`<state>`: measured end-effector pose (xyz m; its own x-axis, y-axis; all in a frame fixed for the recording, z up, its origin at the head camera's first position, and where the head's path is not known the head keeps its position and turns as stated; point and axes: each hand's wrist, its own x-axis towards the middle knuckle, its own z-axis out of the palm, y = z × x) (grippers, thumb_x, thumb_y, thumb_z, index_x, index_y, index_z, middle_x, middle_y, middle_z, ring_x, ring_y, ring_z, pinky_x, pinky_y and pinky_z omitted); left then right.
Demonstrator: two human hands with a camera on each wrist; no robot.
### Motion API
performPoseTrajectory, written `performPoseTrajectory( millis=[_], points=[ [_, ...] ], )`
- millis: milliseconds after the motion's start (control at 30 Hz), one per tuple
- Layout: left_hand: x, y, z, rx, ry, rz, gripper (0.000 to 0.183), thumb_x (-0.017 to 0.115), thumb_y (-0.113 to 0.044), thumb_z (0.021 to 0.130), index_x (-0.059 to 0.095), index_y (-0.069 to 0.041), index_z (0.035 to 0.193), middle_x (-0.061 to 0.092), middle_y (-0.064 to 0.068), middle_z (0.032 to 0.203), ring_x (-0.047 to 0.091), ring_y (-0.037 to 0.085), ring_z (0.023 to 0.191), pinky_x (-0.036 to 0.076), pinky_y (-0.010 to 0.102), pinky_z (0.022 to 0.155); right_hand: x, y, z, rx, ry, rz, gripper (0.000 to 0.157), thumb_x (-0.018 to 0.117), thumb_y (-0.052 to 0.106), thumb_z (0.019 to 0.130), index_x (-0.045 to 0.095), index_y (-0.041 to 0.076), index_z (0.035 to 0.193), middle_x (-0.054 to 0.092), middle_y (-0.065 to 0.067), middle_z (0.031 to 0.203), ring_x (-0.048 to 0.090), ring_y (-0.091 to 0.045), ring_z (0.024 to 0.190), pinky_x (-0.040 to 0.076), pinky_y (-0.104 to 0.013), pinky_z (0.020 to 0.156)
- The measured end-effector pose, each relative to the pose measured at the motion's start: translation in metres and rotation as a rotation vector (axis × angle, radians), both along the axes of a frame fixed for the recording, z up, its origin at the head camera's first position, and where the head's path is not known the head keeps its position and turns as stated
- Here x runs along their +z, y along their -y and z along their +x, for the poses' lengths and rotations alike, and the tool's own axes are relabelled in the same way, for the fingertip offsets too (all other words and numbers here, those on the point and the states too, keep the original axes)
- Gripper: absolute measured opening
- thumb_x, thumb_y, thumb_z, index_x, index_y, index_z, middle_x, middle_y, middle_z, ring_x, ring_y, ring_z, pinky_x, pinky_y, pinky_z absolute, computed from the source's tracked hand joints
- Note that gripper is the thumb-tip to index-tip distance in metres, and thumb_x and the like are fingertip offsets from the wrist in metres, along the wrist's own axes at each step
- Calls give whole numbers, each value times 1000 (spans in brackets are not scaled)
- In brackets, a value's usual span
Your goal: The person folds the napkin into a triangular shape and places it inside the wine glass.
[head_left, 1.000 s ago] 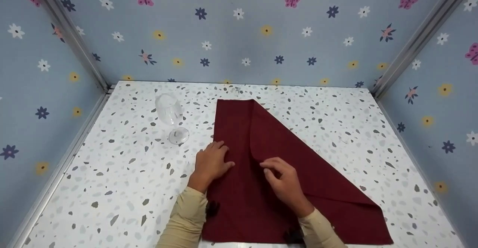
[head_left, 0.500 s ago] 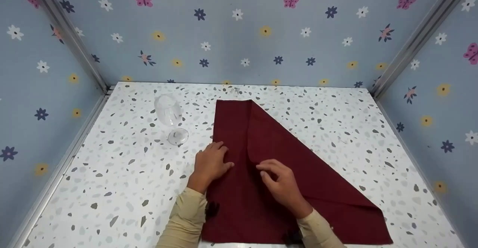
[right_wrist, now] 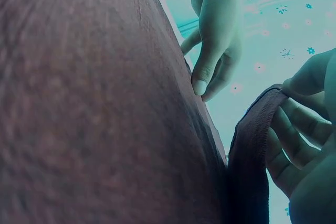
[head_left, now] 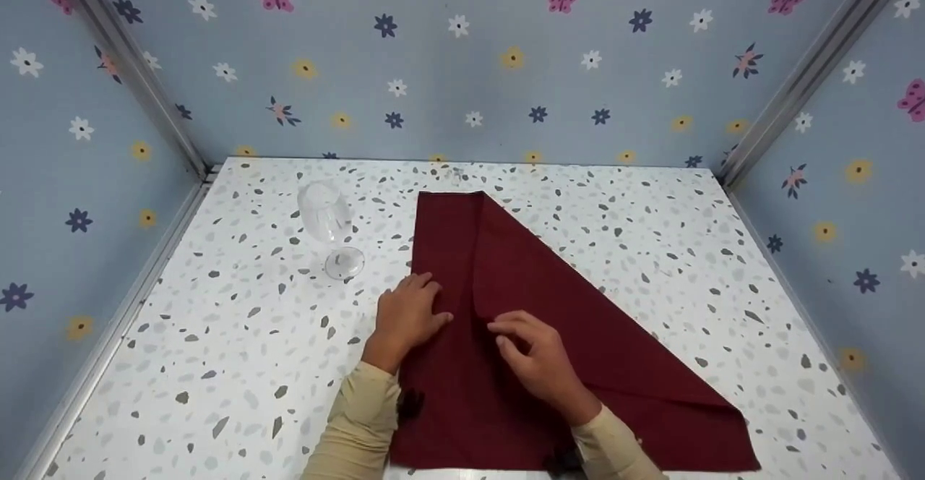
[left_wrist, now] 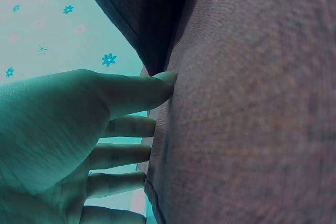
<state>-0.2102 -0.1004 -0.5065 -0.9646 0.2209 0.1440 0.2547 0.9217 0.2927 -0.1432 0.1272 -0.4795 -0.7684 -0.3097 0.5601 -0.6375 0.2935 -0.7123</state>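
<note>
A dark red cloth napkin (head_left: 448, 249) lies on the table, its right side turned over toward the left as a raised flap (head_left: 549, 285). My left hand (head_left: 406, 317) rests on the napkin's left edge, fingers extended and the thumb touching the fabric. In the left wrist view that thumb (left_wrist: 142, 93) meets the cloth surface. My right hand (head_left: 535, 357) pinches the flap's corner between thumb and fingers, held up off the layer beneath. The right wrist view shows the pinched hem (right_wrist: 262, 108) standing clear of the lower cloth.
A clear stemmed glass (head_left: 329, 220) is left of the napkin, toward the back of the speckled white table (head_left: 238, 335). Blue panels (head_left: 462, 61) with flowers and butterflies enclose the back and both sides.
My right hand has drawn the pinched corner slightly left and toward me, and the flap's fold has shifted left with it. The left hand has stayed in place.
</note>
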Motion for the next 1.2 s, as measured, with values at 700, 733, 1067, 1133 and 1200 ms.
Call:
performPoseTrajectory(
  millis=[700,733,1067,1133,1200],
  points=[
    [-2,0,0,-1,-15,1,48,80,-41,85,70,-9,120,59,13,137,52,31,129,49,57,92,6,7,8,92,58,72,26,67,-14,87,74,0,107,68,-17,107,65,-32,101,52,-37,90],
    [-2,0,-1,-1,-14,1,49,80,-41,85,70,-9,120,59,13,137,52,31,129,49,57,92,5,7,8,100,63,79,25,67,-14,88,74,0,108,68,-17,108,65,-32,102,52,-37,91],
    [-1,0,-1,-1,-16,-7,48,80,-40,85,70,-9,121,59,12,138,53,30,129,49,57,91,-27,2,-3,171,145,152,26,68,-5,92,72,2,116,66,-7,121,62,-25,114,49,-40,97],
    [-1,0,-1,1,-7,-6,49,80,-39,85,70,-9,121,59,12,138,52,30,129,49,57,92,-31,1,-5,184,161,166,26,68,-1,93,72,4,119,65,-2,124,61,-22,117,49,-40,99],
    [-1,0,-1,3,1,-5,48,80,-39,85,70,-9,122,59,12,138,52,30,129,49,57,92,-33,0,-6,199,172,177,27,67,2,95,71,5,121,64,0,127,59,-19,119,48,-39,100]
  ],
)
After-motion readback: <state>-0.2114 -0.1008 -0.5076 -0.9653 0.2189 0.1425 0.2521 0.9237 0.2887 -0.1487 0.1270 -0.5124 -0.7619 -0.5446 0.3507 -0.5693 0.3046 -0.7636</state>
